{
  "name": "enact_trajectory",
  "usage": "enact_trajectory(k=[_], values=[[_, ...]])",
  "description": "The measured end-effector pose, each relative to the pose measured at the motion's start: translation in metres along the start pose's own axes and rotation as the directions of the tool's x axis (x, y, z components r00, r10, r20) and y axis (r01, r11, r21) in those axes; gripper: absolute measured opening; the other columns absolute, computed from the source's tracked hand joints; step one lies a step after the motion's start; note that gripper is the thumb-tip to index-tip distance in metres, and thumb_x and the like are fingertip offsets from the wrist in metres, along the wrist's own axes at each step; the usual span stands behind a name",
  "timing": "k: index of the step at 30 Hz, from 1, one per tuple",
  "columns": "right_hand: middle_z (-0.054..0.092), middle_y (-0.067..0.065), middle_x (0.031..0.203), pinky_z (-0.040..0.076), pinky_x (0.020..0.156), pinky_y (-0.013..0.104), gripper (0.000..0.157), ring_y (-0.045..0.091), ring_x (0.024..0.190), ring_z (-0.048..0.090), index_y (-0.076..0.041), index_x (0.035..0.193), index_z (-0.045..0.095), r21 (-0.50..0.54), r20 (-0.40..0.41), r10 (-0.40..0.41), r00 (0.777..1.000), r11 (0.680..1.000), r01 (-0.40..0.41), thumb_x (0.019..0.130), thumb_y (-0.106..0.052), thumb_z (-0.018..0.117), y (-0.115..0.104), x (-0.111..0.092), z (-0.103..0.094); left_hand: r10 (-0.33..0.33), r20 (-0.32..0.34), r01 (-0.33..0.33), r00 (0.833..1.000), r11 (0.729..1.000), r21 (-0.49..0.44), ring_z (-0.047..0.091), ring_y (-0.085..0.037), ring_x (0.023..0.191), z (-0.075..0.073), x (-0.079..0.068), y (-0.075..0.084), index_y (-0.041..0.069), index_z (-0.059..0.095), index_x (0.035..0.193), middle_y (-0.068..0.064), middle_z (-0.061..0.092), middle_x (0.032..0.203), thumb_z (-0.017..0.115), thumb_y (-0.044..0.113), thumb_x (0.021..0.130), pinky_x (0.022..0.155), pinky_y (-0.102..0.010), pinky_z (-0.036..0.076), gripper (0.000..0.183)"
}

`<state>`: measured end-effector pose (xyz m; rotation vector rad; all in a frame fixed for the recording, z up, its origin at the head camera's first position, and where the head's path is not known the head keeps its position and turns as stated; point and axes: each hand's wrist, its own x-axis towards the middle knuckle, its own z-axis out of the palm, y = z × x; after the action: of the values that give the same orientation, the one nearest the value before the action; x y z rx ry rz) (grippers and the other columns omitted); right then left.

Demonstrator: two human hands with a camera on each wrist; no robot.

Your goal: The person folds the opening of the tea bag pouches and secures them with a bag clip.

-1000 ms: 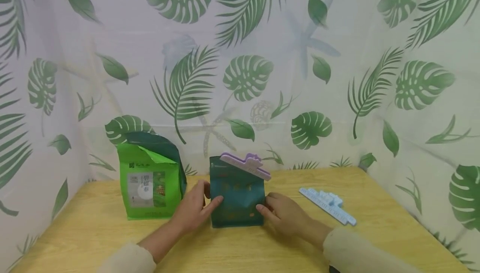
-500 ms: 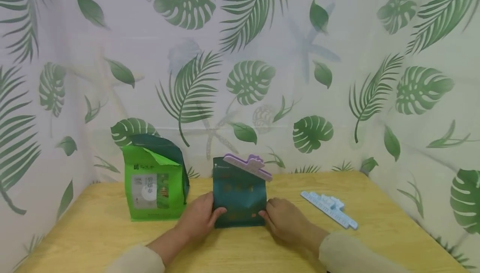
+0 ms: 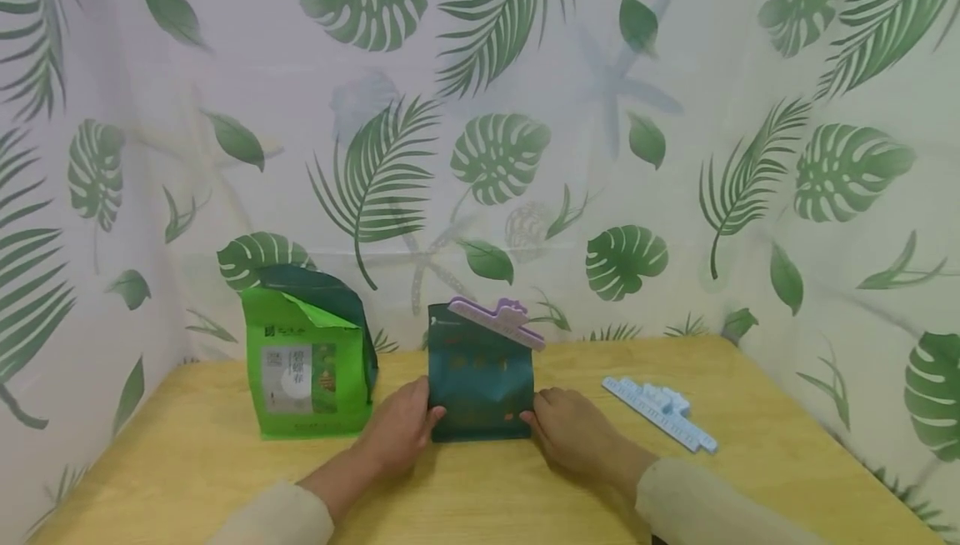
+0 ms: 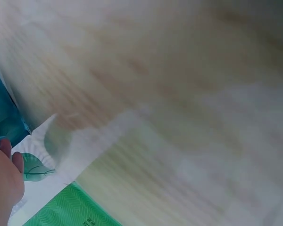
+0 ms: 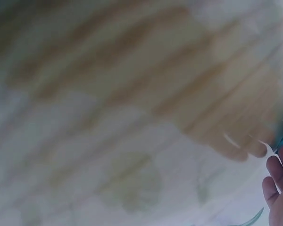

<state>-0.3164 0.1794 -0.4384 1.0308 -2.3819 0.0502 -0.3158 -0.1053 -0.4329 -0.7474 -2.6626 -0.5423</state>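
A dark teal pouch stands upright on the table in the head view. A purple sealing clip sits aslant across its top right corner. My left hand holds the pouch's left side low down, thumb at the front edge and fingers mostly out of sight behind. On the opposite side my right hand holds the lower right edge, its thumb also in front. Only slivers of the pouch show in the wrist views, beside the left hand and the right hand.
To the left stands a bright green tea bag, with a dark green panel showing behind its top. A pale blue sealing clip lies on the wooden table at the right. Leaf-printed cloth hangs behind.
The left thumb has drawn back from the pouch's front toward its edge. The pouch has shifted slightly away across the table, with both hands staying at its sides.
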Motion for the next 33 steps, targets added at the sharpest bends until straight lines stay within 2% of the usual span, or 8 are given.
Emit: enact_trajectory(k=[5,11,13,15,20,28,33], values=[[0.052,-0.002,0.069,0.049,0.06,0.032,0.023,0.013,0.063,0.052,-0.01,0.079,0.054,-0.012,0.043,0.02,0.999,1.0,-0.02,0.1,-0.016,0.058,0.002,0.002,0.002,-0.026,-0.016,0.027,1.0,0.997,0.07,0.053,-0.018,0.074,0.003,0.004,0.0,0.002,0.051,0.102,-0.004,0.053,0.081,0.059,0.026,0.101,0.065,-0.037,0.045,0.025],[0.051,0.0,0.065,0.047,0.054,0.034,0.025,0.016,0.059,0.053,-0.01,0.076,0.054,-0.083,0.007,0.043,0.999,0.996,-0.042,0.099,-0.017,0.061,0.014,0.013,0.003,-0.006,-0.098,0.03,0.995,0.969,0.244,0.055,-0.021,0.069,0.006,0.018,0.001,0.003,0.055,0.094,-0.006,0.055,0.076,0.059,0.031,0.101,0.061,-0.037,0.044,0.03],[0.052,0.001,0.065,0.048,0.055,0.036,0.026,0.018,0.059,0.054,-0.009,0.075,0.053,-0.096,0.002,0.06,0.998,0.994,-0.06,0.099,-0.017,0.061,0.018,0.016,0.003,-0.01,-0.115,0.041,0.993,0.962,0.271,0.057,-0.023,0.07,0.006,0.023,0.002,0.004,0.055,0.093,-0.007,0.057,0.077,0.058,0.033,0.102,0.061,-0.037,0.044,0.03],[0.053,0.002,0.065,0.049,0.055,0.038,0.026,0.02,0.059,0.055,-0.009,0.075,0.053,-0.083,0.008,0.076,0.997,0.994,-0.075,0.099,-0.017,0.061,0.018,0.017,0.006,-0.035,-0.1,0.062,0.994,0.959,0.277,0.059,-0.024,0.072,0.007,0.025,0.001,0.003,0.056,0.094,-0.007,0.058,0.078,0.057,0.033,0.102,0.063,-0.038,0.045,0.031],[0.053,0.003,0.067,0.049,0.056,0.039,0.026,0.02,0.059,0.055,-0.008,0.078,0.056,-0.063,0.057,0.134,0.989,0.989,-0.13,0.101,-0.02,0.058,0.01,0.019,0.015,-0.087,-0.042,0.096,0.995,0.947,0.306,0.062,-0.026,0.08,0.013,0.018,-0.005,0.002,0.058,0.099,-0.01,0.063,0.086,0.059,0.03,0.101,0.068,-0.04,0.048,0.028],[0.054,0.008,0.065,0.051,0.056,0.042,0.031,0.026,0.059,0.058,-0.005,0.075,0.057,-0.093,0.076,0.19,0.979,0.979,-0.182,0.1,-0.022,0.06,0.012,0.024,0.017,-0.072,-0.055,0.087,0.996,0.93,0.357,0.062,-0.025,0.077,0.021,0.02,-0.008,0.004,0.061,0.096,-0.009,0.065,0.084,0.063,0.029,0.099,0.063,-0.036,0.043,0.025],[0.054,0.008,0.065,0.051,0.057,0.044,0.032,0.028,0.06,0.058,-0.005,0.073,0.055,-0.046,0.072,0.211,0.975,0.977,-0.209,0.101,-0.021,0.059,0.018,0.029,0.019,-0.092,-0.056,0.106,0.994,0.912,0.395,0.06,-0.025,0.075,0.021,0.026,-0.007,0.005,0.064,0.095,-0.008,0.065,0.082,0.061,0.031,0.1,0.063,-0.037,0.041,0.027]])
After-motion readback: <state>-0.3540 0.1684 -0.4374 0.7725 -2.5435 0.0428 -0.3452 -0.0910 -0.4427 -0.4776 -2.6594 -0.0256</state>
